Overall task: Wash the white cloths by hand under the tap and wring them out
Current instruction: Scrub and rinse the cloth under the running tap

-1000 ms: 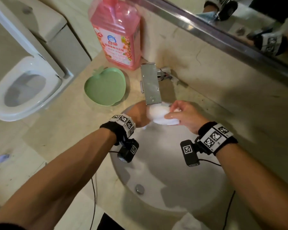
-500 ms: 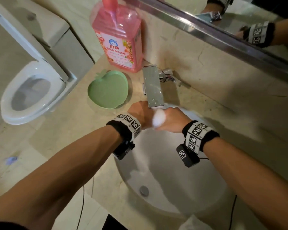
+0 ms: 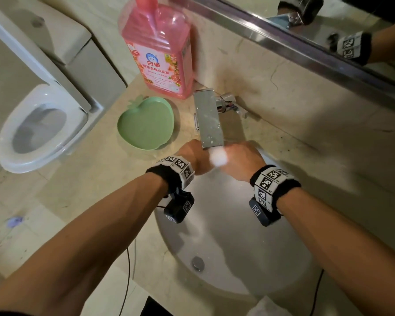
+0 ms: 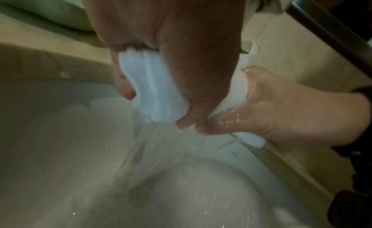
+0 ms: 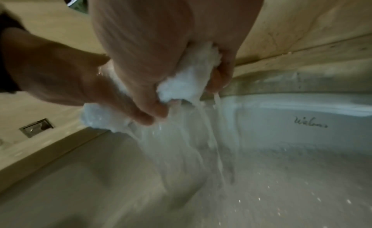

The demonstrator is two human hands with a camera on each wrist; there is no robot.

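A wet white cloth [image 3: 218,157] is bunched between my two hands just under the chrome tap [image 3: 209,120], over the back of the white sink [image 3: 237,258]. My left hand [image 3: 195,159] grips one end of the cloth [image 4: 155,94], fingers curled round it. My right hand [image 3: 240,161] squeezes the other end [image 5: 187,81]. Water streams from the cloth down into the basin in both wrist views.
A pink detergent bottle [image 3: 161,51] stands at the back of the counter, a green apple-shaped dish [image 3: 146,123] beside the tap. A toilet [image 3: 39,126] is at the left. A mirror [image 3: 328,33] runs along the wall. Another white cloth [image 3: 269,307] lies at the sink's front edge.
The cloth was held spread under the tap; both hands have closed together and squeezed it into a tight bundle, with water now running out of it.
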